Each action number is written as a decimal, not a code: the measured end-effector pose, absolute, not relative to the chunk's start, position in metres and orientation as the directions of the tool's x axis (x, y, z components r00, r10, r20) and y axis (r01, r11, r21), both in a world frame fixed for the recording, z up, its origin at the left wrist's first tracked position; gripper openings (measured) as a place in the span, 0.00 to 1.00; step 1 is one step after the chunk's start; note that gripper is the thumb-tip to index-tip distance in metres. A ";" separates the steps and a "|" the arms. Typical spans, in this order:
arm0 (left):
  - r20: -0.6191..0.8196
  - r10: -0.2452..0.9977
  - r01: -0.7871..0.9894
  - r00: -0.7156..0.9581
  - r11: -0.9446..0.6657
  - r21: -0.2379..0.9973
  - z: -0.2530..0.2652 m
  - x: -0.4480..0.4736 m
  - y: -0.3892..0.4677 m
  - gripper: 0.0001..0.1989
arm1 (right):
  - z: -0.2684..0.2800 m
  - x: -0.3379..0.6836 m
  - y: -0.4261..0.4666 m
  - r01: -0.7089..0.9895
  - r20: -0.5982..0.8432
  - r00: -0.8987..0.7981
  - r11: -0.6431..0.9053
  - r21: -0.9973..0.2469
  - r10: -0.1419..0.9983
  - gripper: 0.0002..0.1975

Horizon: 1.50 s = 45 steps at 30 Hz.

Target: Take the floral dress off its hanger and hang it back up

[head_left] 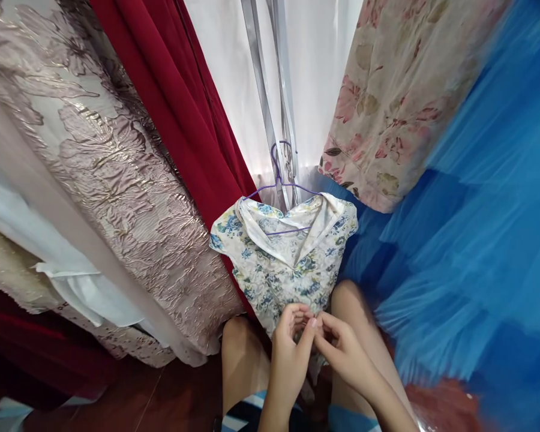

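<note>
A white blouse (270, 270) with a blue and yellow flower print hangs in front of me on a thin purple hanger (278, 180). Its collar is spread in a V over the hanger's lower bar. My left hand (293, 333) and my right hand (337, 342) meet fingertip to fingertip in front of the blouse's lower part. Both are closed in a pinch. Whatever lies between the fingertips is too small to make out. The blouse's lower end is partly hidden behind my hands.
Hanging garments crowd both sides: a pinkish brocade piece (130, 180) and a dark red cloth (180, 120) left, a floral skirt (378, 114) and blue tulle (468, 240) right. Behind hang grey ribbons (261, 78) and white fabric (315, 72). My knees (240, 354) flank the blouse above a reddish floor (162, 402).
</note>
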<state>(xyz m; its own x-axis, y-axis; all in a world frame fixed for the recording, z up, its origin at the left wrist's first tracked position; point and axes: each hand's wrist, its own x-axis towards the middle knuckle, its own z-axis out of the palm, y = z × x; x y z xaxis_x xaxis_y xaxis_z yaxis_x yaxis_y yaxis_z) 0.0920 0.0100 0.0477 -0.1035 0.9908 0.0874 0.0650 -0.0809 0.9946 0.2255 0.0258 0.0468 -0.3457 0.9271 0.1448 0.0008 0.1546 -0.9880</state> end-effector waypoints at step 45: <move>0.169 0.929 0.054 -0.329 -0.160 0.986 0.089 0.070 0.016 0.14 | 0.044 0.178 0.055 -0.109 0.115 -0.101 0.104 -0.989 0.988 0.12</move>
<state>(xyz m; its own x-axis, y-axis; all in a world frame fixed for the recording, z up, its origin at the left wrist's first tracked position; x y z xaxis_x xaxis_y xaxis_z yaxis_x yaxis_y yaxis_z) 0.0698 0.0159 0.0888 -0.3290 0.9291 0.1690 0.0536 -0.1603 0.9856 0.1776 0.0555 0.0436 -0.1015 0.9881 0.1153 -0.1085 0.1042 -0.9886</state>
